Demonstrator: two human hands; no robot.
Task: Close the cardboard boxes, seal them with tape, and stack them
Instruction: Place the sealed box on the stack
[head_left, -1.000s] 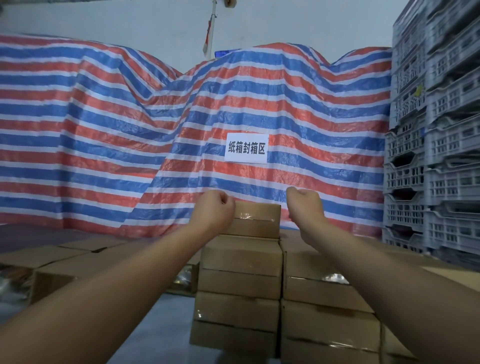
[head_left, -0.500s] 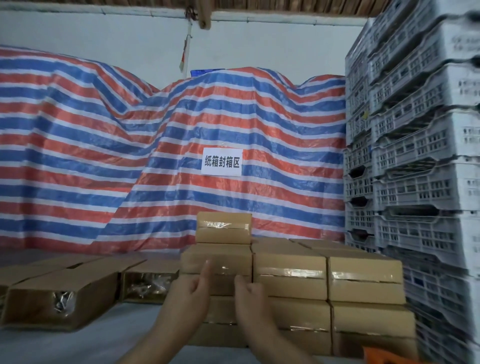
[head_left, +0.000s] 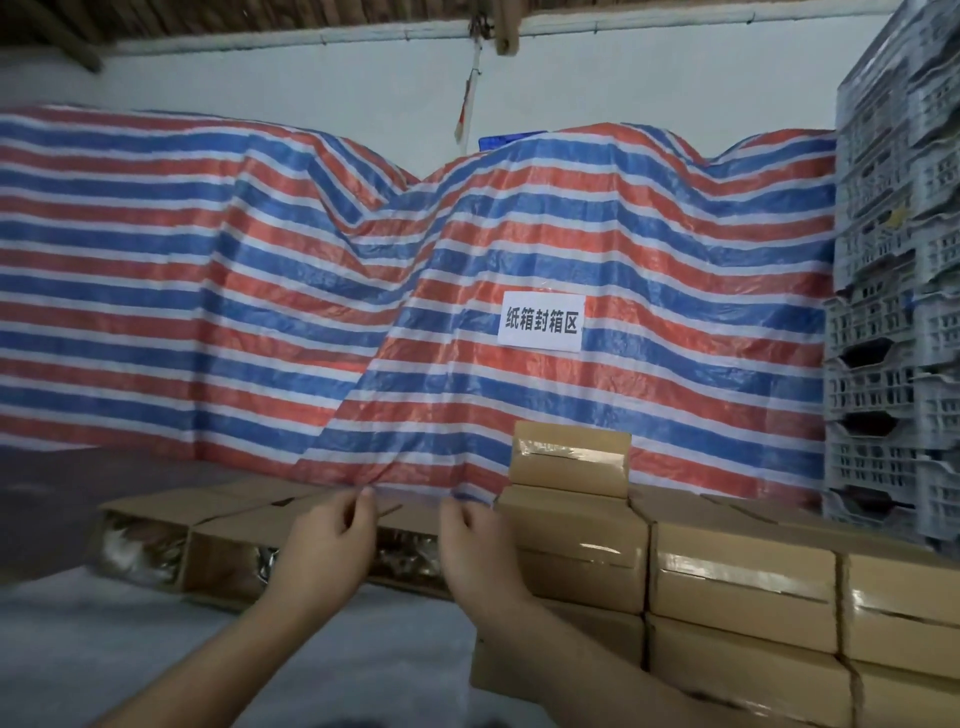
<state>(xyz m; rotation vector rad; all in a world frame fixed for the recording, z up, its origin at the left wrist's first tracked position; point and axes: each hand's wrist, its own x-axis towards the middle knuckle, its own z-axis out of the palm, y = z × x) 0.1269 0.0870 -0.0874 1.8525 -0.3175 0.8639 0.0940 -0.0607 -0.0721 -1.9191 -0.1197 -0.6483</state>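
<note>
Both hands are out in front of me and carry nothing. My left hand (head_left: 324, 545) sits at about 7 o'clock from the middle of the view, fingers (head_left: 358, 501) loosely curled with the thumb near the forefinger, nothing between them. My right hand (head_left: 475, 545) is just beside it toward 5 o'clock, fingers relaxed and slightly bent, also bare. They hang in front of the row of open boxes (head_left: 218, 545) that runs off to 8 o'clock; these lie with their open ends toward me, shiny contents showing inside, so I judge the hands are placed to take the next one for closing. I see no tape roll here.

The sealed boxes (head_left: 737, 577) stand at 4 to 5 o'clock, stacked at least two high in a tight block, glossy tape across their near faces. One more, the top box (head_left: 569, 465), sits alone on the left end of that block, which reads as the start of a new tier. Keeping finished ones to the right and open ones to the left looks deliberate.

The surface (head_left: 104, 649) below is pale and soft-looking, possibly foam sheeting. Behind it hangs a red, white and blue striped tarp (head_left: 260, 286) with a white paper sign (head_left: 540, 322). Grey plastic crates (head_left: 893, 312) tower at 3 o'clock, under a white wall and timber roof.
</note>
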